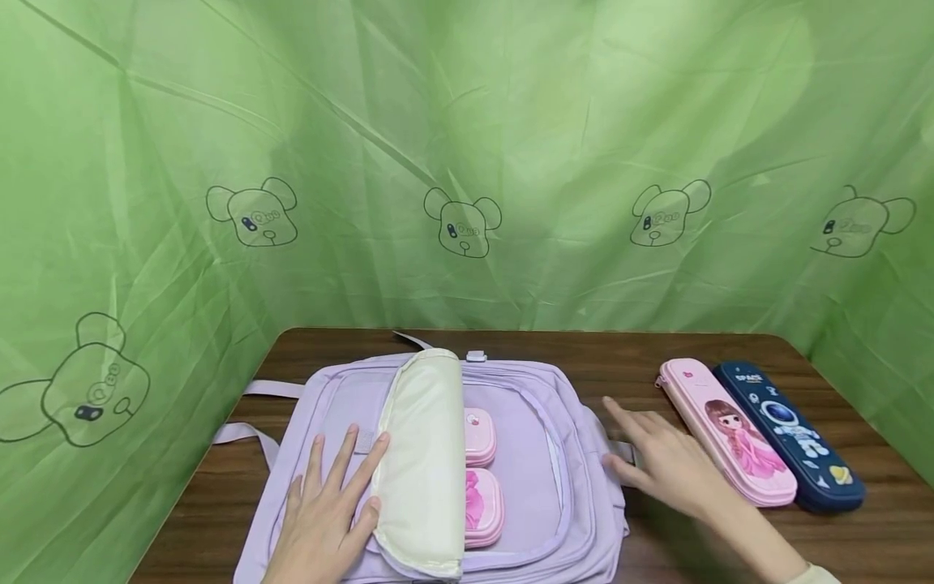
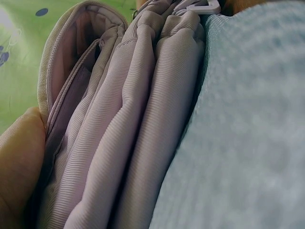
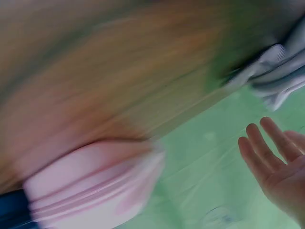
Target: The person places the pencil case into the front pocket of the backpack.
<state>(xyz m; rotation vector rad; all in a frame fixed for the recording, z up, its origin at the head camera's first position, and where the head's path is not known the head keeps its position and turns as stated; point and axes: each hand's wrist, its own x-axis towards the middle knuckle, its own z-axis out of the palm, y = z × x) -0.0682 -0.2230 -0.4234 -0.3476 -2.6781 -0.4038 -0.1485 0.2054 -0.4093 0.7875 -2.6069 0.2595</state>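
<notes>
A lavender backpack (image 1: 521, 478) lies flat on the table, its cream-lined front flap (image 1: 423, 470) folded toward the left. Out from under that flap stick the ends of two pink pencil cases, an upper one (image 1: 479, 436) and a lower one (image 1: 485, 509). My left hand (image 1: 321, 515) rests on the bag with fingers spread, thumb and fingertips at the flap's edge. Beside the bag's right side, my right hand (image 1: 667, 462) extends its fingers and holds nothing. The right wrist view shows that hand (image 3: 281, 176) with loose fingers; the bag's layered side (image 2: 105, 119) fills the left wrist view.
To the right, a pink pencil case with a doll picture (image 1: 744, 438) lies alongside a navy space pencil case (image 1: 795, 446). Lavender straps (image 1: 251, 438) trail off the bag's left side. Green fabric (image 1: 467, 122) surrounds the brown table (image 1: 613, 349).
</notes>
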